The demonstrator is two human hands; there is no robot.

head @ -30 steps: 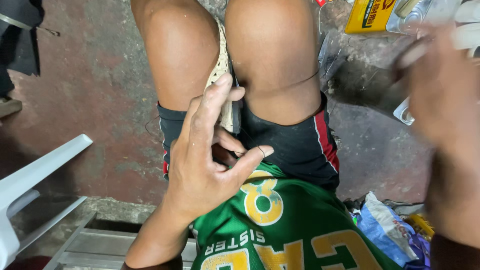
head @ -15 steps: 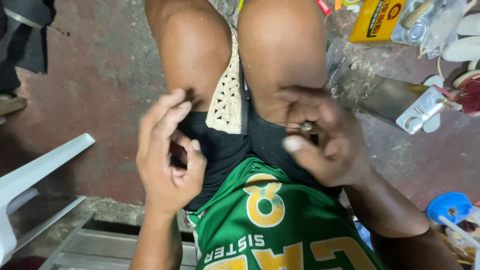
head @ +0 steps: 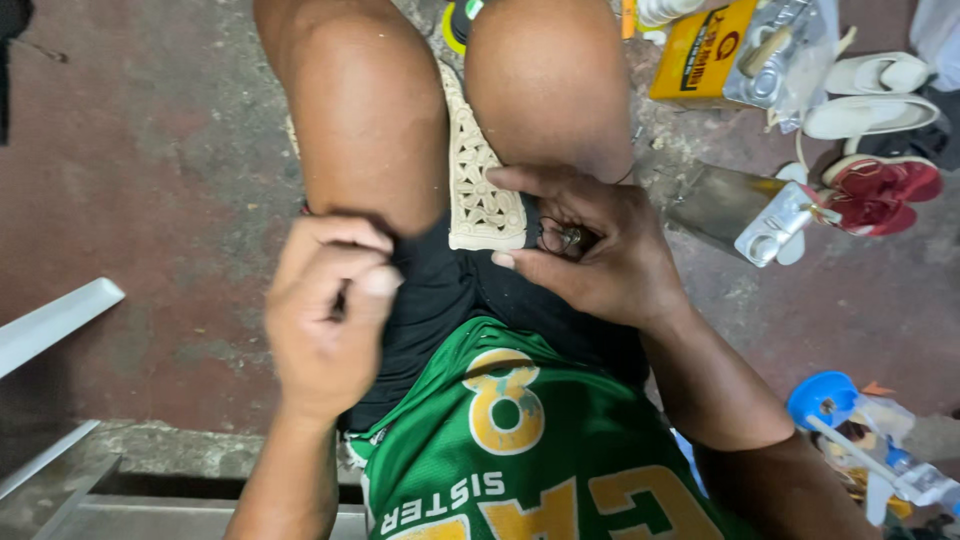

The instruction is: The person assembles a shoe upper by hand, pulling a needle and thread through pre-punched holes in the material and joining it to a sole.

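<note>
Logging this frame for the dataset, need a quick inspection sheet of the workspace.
Surface: reddish concrete floor, stained and worn; the person sits with the knees up.
Job's things: cream carved strip wedged between the thighs; small metal rings in the right hand.
Clutter: yellow box, foil pouch, white and red sandals, blue lid with wrappers.
Grippers: left hand pinches the black shorts; right hand cups the rings beside the strip's lower end.
Cables: nothing seen.
Surroundings: white plastic chair edge at left, metal step below.
</note>
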